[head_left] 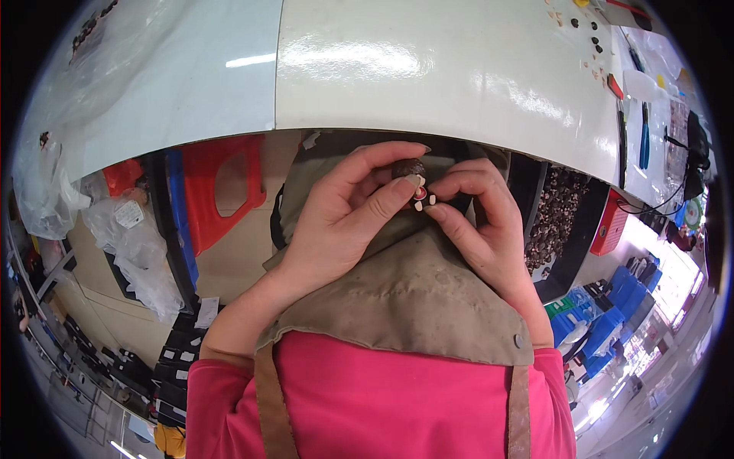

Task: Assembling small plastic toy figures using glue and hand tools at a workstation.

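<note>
A small toy figurine with a round dark brown head, pale limbs and a bit of red on its body is held up in front of my apron. My left hand is closed on it, the thumb against its front below the head and the fingers curled behind. From the other side, my right hand pinches at the figurine's lower part with thumb and index finger. My fingers hide part of the body. Under both hands hangs the olive-brown apron.
A white worktable lies beyond my hands, with small dark parts and pliers at right. A black bin of small brown pieces stands right of my lap. Left are a red stool and plastic bags.
</note>
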A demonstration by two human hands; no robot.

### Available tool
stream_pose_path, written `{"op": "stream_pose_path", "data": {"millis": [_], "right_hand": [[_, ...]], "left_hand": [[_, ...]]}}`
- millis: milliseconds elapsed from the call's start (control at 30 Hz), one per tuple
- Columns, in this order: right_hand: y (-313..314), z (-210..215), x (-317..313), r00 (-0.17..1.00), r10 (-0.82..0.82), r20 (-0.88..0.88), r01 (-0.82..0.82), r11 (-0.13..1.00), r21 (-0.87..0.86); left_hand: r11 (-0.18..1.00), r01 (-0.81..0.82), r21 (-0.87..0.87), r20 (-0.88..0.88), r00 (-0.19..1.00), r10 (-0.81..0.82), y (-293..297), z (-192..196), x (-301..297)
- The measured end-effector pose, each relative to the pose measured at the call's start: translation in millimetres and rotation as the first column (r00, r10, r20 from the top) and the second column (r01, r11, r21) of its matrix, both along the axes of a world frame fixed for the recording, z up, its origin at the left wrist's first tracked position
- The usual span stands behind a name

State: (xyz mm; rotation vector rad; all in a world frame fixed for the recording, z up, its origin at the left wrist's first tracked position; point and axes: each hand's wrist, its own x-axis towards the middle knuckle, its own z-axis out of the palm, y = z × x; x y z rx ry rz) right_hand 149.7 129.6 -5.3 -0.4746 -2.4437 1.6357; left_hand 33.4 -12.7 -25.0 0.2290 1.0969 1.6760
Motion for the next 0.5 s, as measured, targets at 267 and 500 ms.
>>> {"op": "stream_pose_path", "data": {"millis": [267,500], "right_hand": [[0.6,1.4,-1.5,1.0,0.012,-0.01,-0.013,0.999,-0.047],[1.2,-1.5,-1.4,1.0,-0.019,0.018,0.023,0.971,-0.239]], "left_hand": [[1.0,-0.013,-0.012,0.016,1.0,0.013,-0.9,1.7,1.3],[1.0,-0.025,-0.008,-0.121,0.992,0.024,-1.9,-0.6,2.1]]}}
